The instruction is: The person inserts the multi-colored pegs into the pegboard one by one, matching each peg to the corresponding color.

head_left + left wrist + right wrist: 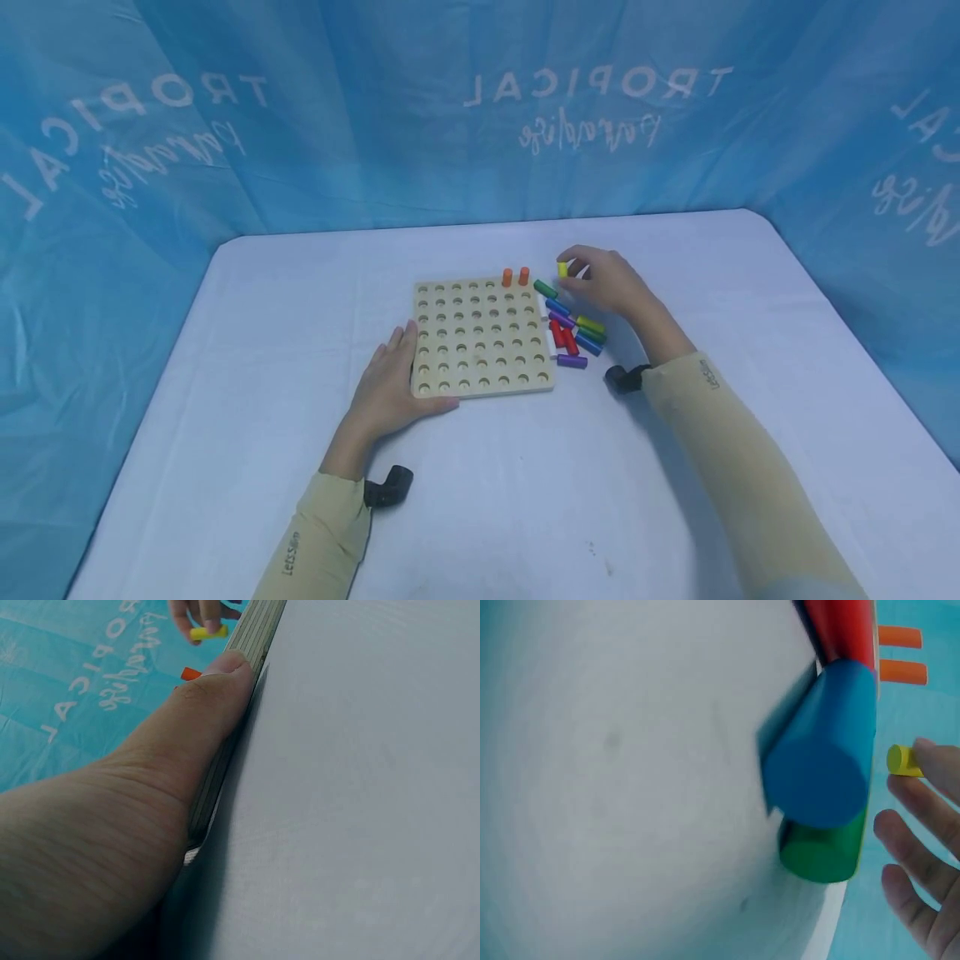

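Beyond a white-covered counter (480, 517), printed blue curtain (420, 125). On the counter, a pale pegboard (480, 337), two orange pegs (524, 276) upright at its far edge, loose coloured pegs (570, 342) along its right side. Pinched in the right hand (606, 282), thumb against finger: a yellow peg (562, 270), held up near the far right corner. Left hand (392, 385) mostly straight-fingered, laid against the left and near edges. Clear only in the left wrist view, the pegboard's layered side; only in the right wrist view, that hand's remaining fingers spread apart.
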Tool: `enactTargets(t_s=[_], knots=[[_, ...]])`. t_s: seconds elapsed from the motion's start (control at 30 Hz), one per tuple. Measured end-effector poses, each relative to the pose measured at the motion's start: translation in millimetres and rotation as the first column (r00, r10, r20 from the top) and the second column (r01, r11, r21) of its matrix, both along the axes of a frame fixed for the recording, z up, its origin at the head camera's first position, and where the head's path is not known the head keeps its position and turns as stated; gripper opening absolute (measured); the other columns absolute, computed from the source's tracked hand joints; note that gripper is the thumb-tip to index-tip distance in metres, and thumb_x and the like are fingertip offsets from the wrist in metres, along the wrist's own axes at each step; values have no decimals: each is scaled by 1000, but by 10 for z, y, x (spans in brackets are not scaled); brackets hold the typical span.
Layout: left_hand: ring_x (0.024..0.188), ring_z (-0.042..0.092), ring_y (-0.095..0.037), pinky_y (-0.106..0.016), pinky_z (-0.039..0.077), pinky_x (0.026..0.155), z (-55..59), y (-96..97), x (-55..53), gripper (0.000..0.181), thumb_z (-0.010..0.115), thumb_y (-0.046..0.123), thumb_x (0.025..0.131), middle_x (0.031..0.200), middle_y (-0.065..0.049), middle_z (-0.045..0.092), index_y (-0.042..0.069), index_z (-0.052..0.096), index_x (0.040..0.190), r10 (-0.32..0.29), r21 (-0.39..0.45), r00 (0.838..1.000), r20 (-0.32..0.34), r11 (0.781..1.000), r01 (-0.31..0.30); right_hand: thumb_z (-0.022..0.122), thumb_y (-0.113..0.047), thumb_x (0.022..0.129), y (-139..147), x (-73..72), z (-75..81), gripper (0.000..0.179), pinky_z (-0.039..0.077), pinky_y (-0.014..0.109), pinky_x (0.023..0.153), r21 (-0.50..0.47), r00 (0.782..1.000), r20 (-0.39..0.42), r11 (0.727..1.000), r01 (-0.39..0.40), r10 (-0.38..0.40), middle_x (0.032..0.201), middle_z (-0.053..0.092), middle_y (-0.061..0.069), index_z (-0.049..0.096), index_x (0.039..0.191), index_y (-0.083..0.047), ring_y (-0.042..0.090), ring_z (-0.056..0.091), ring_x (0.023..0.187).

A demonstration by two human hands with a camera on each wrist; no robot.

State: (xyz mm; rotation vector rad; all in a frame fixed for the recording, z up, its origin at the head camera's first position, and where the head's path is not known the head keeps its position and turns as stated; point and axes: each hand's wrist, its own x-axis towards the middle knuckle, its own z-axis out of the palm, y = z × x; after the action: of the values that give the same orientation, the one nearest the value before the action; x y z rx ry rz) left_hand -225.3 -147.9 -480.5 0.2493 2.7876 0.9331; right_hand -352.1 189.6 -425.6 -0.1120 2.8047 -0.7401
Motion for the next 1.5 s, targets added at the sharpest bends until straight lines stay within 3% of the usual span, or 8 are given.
enactTargets(t_s=[0.3,0.6,0.93,1.5], knots=[[157,2,-26,-45,5,129,-4,-12,8,139,81,69,64,168,-9,8,11,0,160,1,-7,1000,9,1000,-1,68,-23,95,-148,63,74,41,54,47,97,-73,995,-89,996,-45,38,124,66,7,58,135,-19,27,60,115],[157,2,-27,-47,5,128,9,-23,11,140,82,69,63,168,-10,7,11,-1,160,6,-6,1000,14,1000,-6,68,-26,95,-380,104,82,36,54,45,95,-108,978,-169,985,-138,118,120,68,3,62,130,-18,22,62,108],[157,2,-26,-47,6,128,-21,-13,-1,139,80,71,64,169,-9,6,13,-1,161,5,-6,1000,24,1000,-4,69,-27,95,-553,109,40,26,56,38,85,-89,969,-180,979,-184,166,111,69,0,68,121,-21,20,63,100],[157,2,-26,-47,6,128,-15,-16,-15,139,79,72,64,169,-8,6,14,-2,161,10,-6,1000,19,1000,-10,73,-28,91,-626,35,-21,18,51,32,69,-73,978,-125,981,-178,169,95,65,-5,72,109,-25,18,59,84]])
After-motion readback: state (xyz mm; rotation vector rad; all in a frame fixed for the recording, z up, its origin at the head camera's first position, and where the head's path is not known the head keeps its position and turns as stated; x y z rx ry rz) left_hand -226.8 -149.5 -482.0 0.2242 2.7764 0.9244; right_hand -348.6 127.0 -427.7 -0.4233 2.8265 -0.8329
